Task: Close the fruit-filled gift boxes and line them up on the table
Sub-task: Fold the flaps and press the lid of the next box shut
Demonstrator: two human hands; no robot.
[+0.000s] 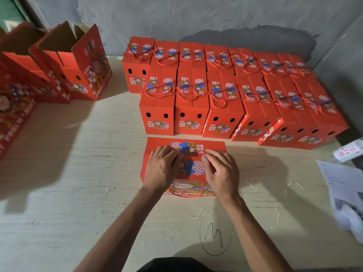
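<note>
Upper left of frame: open gift boxes (78, 63) are seen standing with top flaps raised, printed sides turned toward the centre; more red cartons are cut off by the left edge.

Centre, just below mid-frame: one red gift box (186, 154) is set on the pale table (78, 173). Its long axis is laid across the frame, left to right, at a right angle to the boxes behind it, whose narrow ends are turned toward the camera. Two top flaps are folded down and are met along a seam running the same way. A red rope handle (186, 195) is draped over the near printed face.

Left hand (163, 167): laid palm-down on the left half of the box top, fingers fairly straight and spread, pointed up-frame toward the seam. Nothing is gripped; the flap is pressed flat.

Right hand (222, 173): placed on the right half of the top, fingers bent a little, tips set near the seam. Whether a flap edge is pinched under them cannot be told. The box is thus lying beneath both palms, between the wrists.

Upper centre to upper right: closed gift boxes (225, 91) are ranged in two rows, sides touching, rope handles lying on their lids, the back row close to the grey wall (196, 16).

Right edge: printed paper sheets (341, 193) are spread on the table, with a small white packet (348, 152) above them.

Lower centre: a pen-drawn oval mark (215, 232) is noted on the tabletop.
</note>
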